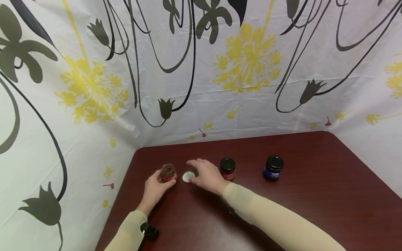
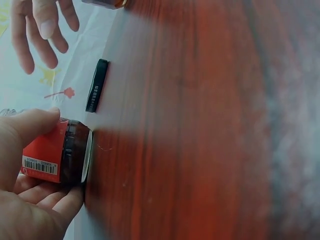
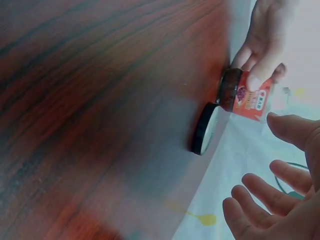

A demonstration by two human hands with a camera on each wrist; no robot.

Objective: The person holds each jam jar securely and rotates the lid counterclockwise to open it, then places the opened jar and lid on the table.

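Observation:
A small glass jar [image 1: 169, 172] with a red label and dark contents stands uncapped on the table, its mouth up. My left hand [image 1: 154, 190] grips it, the thumb [image 2: 40, 122] across the label and fingers behind. Just right of the jar lies its black lid [image 3: 205, 129], turned over so the pale inside [image 1: 188, 176] faces up. Above and beside that lid is my right hand [image 1: 207, 176], thumb and fingers spread. Nothing is between them in the right wrist view, where the hand [image 3: 280, 195] is apart from the lid.
A capped jar with a red label [image 1: 227, 169] stands right behind my right wrist. Farther right is a capped jar with a blue label [image 1: 273, 167]. The dark red wooden table [image 1: 314, 195] meets a patterned white cloth [image 1: 201, 104] at its back and left edges.

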